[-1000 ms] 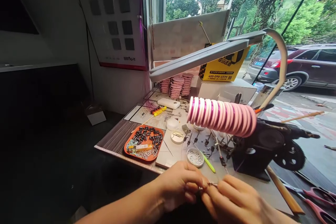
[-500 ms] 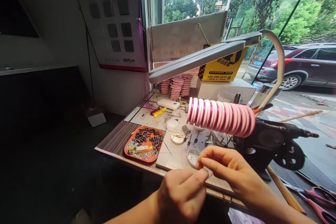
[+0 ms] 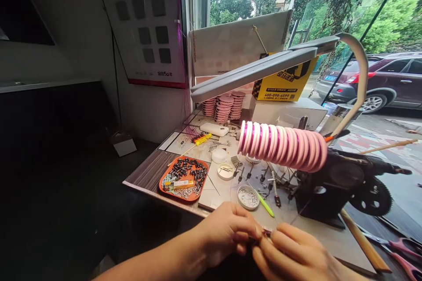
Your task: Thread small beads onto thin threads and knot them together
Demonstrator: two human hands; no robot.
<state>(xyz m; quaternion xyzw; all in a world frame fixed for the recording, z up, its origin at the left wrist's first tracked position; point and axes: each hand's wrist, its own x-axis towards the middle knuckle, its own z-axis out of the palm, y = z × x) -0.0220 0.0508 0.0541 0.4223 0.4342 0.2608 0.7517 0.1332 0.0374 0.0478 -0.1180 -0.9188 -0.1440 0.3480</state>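
My left hand (image 3: 227, 232) and my right hand (image 3: 290, 252) meet at the near edge of the table (image 3: 148, 171). Fingertips of both are pinched together on a tiny dark item (image 3: 263, 232) that is too small to make out. Just beyond them lie a small round white dish of beads (image 3: 248, 196) and a green stick (image 3: 265, 205). A row of pink and white spools (image 3: 281, 145) hangs on a horizontal rod above the table.
An orange tray (image 3: 184, 178) holds several dark small parts. Stacks of pink discs (image 3: 224, 107) stand at the back by a yellow box (image 3: 283, 81). A grey lamp arm (image 3: 257, 70) reaches overhead. A black machine (image 3: 332, 184), a wooden stick (image 3: 361, 241) and pink scissors (image 3: 400, 248) sit right.
My right hand, raised toward the bead dish half a second ago, has dropped back down to my left hand. Both pinch together again as they did one second ago.
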